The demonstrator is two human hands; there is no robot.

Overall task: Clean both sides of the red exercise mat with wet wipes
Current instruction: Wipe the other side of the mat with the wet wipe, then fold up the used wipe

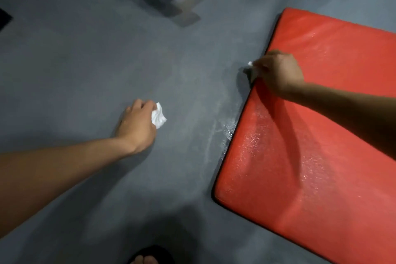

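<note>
Floor: grey floor (85,60) under me, wet streaks beside the mat.
On it: red mat (321,146) lying flat at my right; my sandalled foot (150,256) at the bottom edge.

Both hands (137,124) (278,70) seemingly curled, outstretched.

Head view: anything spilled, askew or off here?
Wet sheen on the grey floor beside the red mat's left edge, likely wipe runoff. The mat lies at an angle to the frame. Left hand holds a crumpled wipe off the mat; right hand pinches another wipe at the edge.
</note>
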